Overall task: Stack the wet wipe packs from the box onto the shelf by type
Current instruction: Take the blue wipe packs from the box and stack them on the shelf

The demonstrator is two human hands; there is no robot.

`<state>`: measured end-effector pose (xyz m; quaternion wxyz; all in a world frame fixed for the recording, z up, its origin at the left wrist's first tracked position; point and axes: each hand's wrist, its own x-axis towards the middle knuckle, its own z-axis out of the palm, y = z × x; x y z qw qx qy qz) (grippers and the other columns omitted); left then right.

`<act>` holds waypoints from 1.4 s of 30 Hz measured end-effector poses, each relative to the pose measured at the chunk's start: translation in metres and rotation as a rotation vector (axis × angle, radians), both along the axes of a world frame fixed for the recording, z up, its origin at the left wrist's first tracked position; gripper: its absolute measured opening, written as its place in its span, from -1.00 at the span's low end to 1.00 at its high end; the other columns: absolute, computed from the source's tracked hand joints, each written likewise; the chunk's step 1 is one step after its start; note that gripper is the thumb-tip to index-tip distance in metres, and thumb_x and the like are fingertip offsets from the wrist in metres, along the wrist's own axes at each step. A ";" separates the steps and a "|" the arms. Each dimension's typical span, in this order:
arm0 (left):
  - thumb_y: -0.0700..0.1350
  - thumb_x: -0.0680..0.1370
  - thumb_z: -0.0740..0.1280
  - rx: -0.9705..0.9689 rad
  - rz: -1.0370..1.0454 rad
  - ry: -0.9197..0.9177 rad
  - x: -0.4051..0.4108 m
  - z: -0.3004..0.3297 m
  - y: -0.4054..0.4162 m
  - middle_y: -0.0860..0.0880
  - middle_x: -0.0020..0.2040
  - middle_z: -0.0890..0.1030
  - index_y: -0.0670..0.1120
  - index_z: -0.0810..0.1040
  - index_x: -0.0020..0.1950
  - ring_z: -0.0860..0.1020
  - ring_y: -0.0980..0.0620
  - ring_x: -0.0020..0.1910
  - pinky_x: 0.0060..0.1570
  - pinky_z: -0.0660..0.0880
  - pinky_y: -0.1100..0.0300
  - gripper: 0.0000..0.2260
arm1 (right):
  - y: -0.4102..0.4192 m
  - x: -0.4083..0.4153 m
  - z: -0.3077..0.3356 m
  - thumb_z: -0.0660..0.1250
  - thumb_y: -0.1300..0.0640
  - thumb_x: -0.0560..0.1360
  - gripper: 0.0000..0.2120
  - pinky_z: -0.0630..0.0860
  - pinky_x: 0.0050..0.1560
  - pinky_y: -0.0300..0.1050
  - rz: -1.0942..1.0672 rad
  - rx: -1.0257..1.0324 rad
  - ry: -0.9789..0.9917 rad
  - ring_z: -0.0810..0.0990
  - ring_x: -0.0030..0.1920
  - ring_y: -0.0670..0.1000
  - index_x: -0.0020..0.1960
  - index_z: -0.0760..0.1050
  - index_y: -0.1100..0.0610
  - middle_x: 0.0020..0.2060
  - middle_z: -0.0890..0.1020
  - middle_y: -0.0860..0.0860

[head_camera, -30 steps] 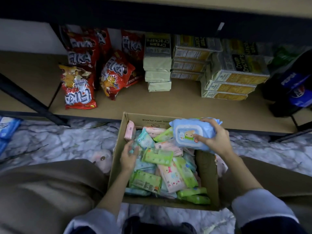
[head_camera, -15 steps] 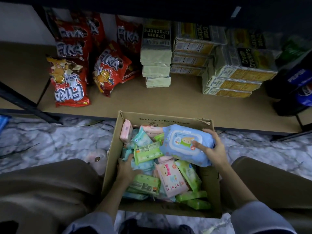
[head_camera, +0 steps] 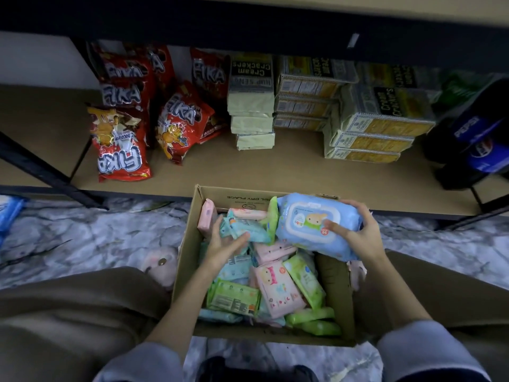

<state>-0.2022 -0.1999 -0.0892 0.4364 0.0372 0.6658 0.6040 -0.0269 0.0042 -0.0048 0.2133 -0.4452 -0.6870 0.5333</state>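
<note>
An open cardboard box (head_camera: 334,285) stands on the floor in front of the low shelf (head_camera: 261,166). It holds several small wet wipe packs in pink, green and teal. My right hand (head_camera: 358,230) grips a large blue wipe pack (head_camera: 311,221) with a lid, held above the box's far right corner. My left hand (head_camera: 223,244) is inside the box, fingers spread and closing around a small teal pack (head_camera: 248,230). A pink pack (head_camera: 276,288) and a green pack (head_camera: 234,297) lie on top near the front.
On the shelf stand red snack bags (head_camera: 121,144) at the left, cream cracker packs (head_camera: 371,125) in the middle and dark cola bottles (head_camera: 479,139) at the right. A bare strip of shelf board runs in front of them. A black upper shelf beam (head_camera: 248,26) hangs overhead. The floor is marbled.
My left hand has moved from the box's front left up to the teal pack near the back. My right hand has kept the blue pack, tilting it slightly.
</note>
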 end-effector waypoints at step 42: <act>-0.20 0.49 0.37 -0.048 -0.276 0.127 0.018 -0.007 0.006 -0.04 -0.13 0.54 -0.03 0.47 0.12 0.56 0.03 -0.09 -0.22 0.53 0.29 -0.76 | 0.011 -0.014 0.020 0.51 0.10 0.34 -0.28 0.46 0.03 -0.25 0.328 -0.264 -0.162 0.50 0.11 -0.19 0.38 0.28 -0.27 0.13 0.46 -0.33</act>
